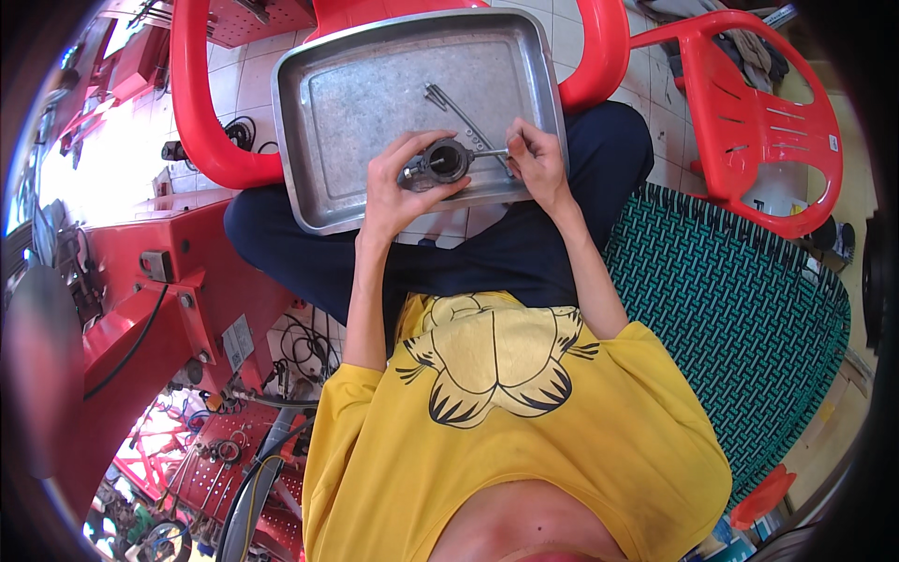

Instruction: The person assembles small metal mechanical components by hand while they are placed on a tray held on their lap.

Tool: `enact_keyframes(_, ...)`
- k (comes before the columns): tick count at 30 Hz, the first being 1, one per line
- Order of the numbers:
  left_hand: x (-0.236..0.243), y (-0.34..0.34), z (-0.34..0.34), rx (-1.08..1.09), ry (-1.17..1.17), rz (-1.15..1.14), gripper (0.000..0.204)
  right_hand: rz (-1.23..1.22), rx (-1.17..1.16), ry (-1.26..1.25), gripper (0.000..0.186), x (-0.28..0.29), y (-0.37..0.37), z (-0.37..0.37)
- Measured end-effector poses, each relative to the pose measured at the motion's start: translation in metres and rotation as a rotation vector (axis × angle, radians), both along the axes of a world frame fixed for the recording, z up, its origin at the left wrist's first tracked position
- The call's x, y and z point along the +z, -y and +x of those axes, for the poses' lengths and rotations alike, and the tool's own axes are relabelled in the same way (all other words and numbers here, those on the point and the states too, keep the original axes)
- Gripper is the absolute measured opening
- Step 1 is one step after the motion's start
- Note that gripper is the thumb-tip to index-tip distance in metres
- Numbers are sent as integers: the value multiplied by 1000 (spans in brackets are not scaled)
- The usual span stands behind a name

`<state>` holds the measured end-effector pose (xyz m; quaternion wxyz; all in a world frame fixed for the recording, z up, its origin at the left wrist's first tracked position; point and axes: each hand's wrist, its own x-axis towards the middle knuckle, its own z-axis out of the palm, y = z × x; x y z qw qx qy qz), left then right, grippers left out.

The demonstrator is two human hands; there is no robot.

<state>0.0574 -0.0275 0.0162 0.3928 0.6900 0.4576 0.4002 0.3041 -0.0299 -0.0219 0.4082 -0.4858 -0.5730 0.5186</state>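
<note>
My left hand (403, 178) is wrapped round a dark metal cylindrical part (447, 161), whose round opening faces up. From the right, my right hand (537, 167) pinches a thin metal rod (489, 153). The rod's far end meets the side of the cylindrical part; its other end is hidden by my fingers. Both hands are over the near side of a shallow metal tray (365, 94). Long thin bolts (451, 108) lie in the tray beyond my hands, with several small round metal pieces beside them.
The tray lies across my lap, against a red plastic chair (211, 122). At the right are a green-and-black woven seat (730, 328) and another red chair (758, 122). Red metal machinery (178, 272) stands at the left, with black cables (309, 342) on the tiled floor.
</note>
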Motion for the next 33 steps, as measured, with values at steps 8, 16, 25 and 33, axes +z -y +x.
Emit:
enact_keyframes(8,-8,1,1,74,35,-32,55,71,-49,-98,45,17,0,-12)
enact_keyframes(16,-6,-1,-1,58,2,-16,55,19,-19,96,32,14,-4,-5)
enact_keyframes(25,-5,-1,-1,22,11,13,55,-40,-40,91,47,5,-1,0)
enact_keyframes(33,-8,1,1,91,72,-99,55,72,-9,59,65,26,-2,-16)
